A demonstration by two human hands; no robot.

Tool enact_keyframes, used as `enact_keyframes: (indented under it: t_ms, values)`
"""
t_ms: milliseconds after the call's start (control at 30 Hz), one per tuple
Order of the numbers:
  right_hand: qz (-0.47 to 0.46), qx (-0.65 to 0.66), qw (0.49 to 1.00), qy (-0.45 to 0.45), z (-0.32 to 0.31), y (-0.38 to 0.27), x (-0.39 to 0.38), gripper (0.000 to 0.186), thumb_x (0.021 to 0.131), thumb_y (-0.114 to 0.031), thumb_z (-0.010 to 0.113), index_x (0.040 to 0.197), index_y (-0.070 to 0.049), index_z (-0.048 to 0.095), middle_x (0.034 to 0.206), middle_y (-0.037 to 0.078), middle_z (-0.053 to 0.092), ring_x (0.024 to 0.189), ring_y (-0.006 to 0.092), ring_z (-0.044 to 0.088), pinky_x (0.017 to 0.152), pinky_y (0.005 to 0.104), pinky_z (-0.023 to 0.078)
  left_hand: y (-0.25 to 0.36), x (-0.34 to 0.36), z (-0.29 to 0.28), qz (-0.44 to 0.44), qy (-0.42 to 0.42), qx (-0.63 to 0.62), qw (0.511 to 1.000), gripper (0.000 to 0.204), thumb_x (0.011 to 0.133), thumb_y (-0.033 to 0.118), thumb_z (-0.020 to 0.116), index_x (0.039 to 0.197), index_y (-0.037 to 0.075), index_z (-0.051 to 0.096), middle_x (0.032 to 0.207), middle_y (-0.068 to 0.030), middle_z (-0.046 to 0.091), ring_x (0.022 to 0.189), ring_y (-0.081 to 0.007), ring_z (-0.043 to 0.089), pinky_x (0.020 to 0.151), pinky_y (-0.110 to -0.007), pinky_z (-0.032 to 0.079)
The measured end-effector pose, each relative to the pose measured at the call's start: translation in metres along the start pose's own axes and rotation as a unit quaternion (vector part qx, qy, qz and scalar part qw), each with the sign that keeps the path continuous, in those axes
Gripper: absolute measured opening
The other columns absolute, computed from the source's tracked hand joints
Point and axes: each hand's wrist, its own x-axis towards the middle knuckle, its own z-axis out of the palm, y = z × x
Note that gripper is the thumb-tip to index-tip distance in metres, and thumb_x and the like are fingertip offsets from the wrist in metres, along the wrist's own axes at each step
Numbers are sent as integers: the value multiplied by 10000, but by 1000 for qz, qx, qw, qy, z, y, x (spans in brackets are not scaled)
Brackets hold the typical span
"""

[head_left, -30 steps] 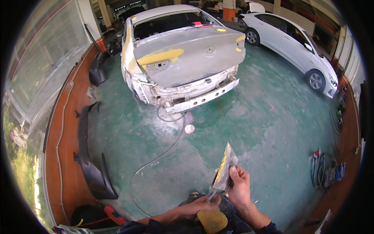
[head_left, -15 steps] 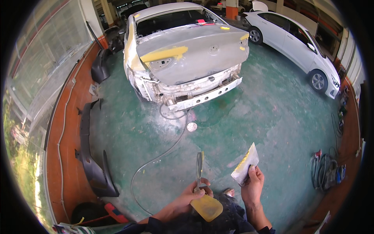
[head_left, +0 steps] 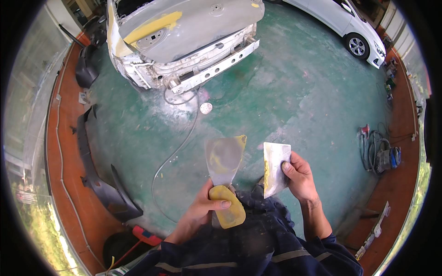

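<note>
My left hand (head_left: pixel 200 202) is closed around a wide putty knife (head_left: pixel 224 158), its smeared grey blade pointing up and away from me. Under the left thumb lies a yellowish, rounded spreader (head_left: pixel 230 217), pressed against the knife's handle. To the right, my right hand (head_left: pixel 302 178) pinches a flat, whitish spreader (head_left: pixel 275 163) between thumb and fingers. Yellow putty coats this spreader's left edge. The two tools are held apart over the floor. Beyond them stands a partly stripped car (head_left: pixel 177 43) with yellow filler (head_left: pixel 154 28) on its grey rear lid.
A hose (head_left: pixel 177 156) snakes over the green floor, near a perforated round disc (head_left: pixel 206 108). Dark bumper parts (head_left: pixel 103 184) lie along the left wall. A white car (head_left: pixel 322 14) is parked at far right; a machine with coiled hoses (head_left: pixel 382 154) sits by the right wall.
My view has tipped downward, so the car sits higher in the picture. The putty knife has turned from edge-on to show its broad blade, and the right-hand spreader stands more upright.
</note>
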Motion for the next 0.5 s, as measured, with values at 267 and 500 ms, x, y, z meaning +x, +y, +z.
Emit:
enact_keyframes:
  t_ms: [267,500]
  values:
    - [-3,-122,988,-97,18,-27,8,204,912,78,551,1082,15,646,1017,25,675,933,115,621,837,289,506,11,27,0,18,-32,-1,999,762,722,113,797,1384,2,436,1091,-142,630,947,-247,649,797,-401,541]
    - [-250,-457,851,-72,35,-31,12,140,855,-4,715,958,-20,623,840,136,637,742,320,632,657,385,506,15,34,18,2,-4,-40,999,673,838,146,628,1446,-17,390,1238,-176,606,1070,-281,645,903,-411,539]
